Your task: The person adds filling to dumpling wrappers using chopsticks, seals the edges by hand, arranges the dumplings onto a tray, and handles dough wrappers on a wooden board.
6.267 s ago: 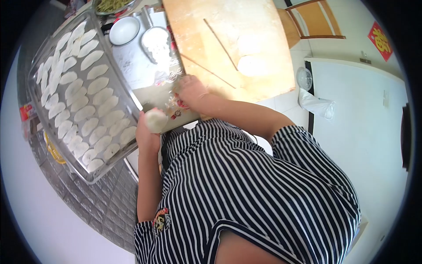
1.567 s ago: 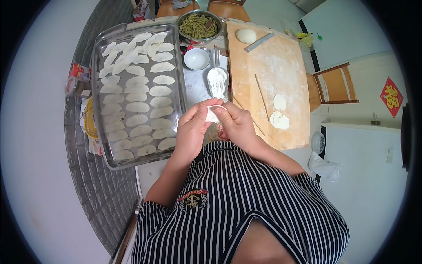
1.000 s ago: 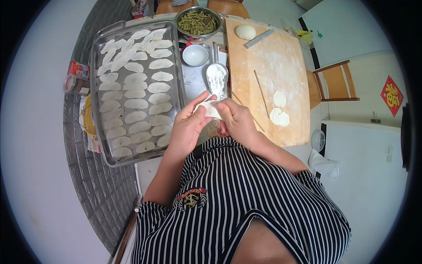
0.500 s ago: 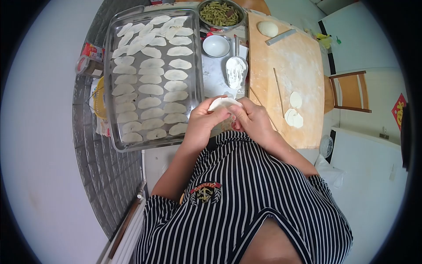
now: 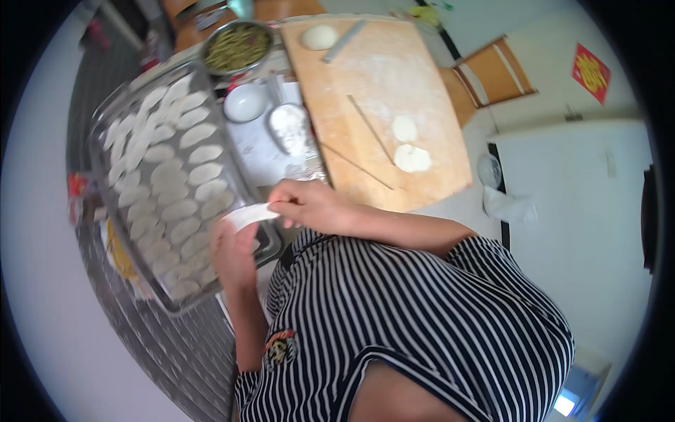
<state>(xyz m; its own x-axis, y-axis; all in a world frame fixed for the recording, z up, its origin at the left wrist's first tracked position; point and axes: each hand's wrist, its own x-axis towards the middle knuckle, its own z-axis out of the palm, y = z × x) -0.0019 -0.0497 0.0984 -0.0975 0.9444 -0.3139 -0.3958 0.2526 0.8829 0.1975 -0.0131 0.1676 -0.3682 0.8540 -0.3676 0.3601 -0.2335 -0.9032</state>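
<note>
A pale folded dumpling (image 5: pixel 250 215) is stretched between my two hands, over the near right edge of the metal tray (image 5: pixel 247 184). My right hand (image 5: pixel 309 205) pinches its right end between thumb and fingers. At its left end, my left hand (image 5: pixel 235 252) holds it from below, slightly blurred. Many dumplings (image 5: pixel 205 154) lie in rows on the tray, with others overlapping at its far end. On the wooden board (image 5: pixel 380 77) are several round wrappers (image 5: pixel 412 158), a thin stick (image 5: pixel 371 129) and a second stick (image 5: pixel 357 166) near the board's left edge.
Between tray and board sit a white bowl (image 5: pixel 245 103) and a metal scoop of flour (image 5: pixel 289 126). Beyond them is a metal bowl of green filling (image 5: pixel 238 48). A dough ball (image 5: pixel 319 37) and a flat grey blade (image 5: pixel 345 41) lie at the board's far end.
The view has turned and shifted. My hands have moved left with the dumpling, from the gap between tray and board to the tray's edge, and they are now farther apart.
</note>
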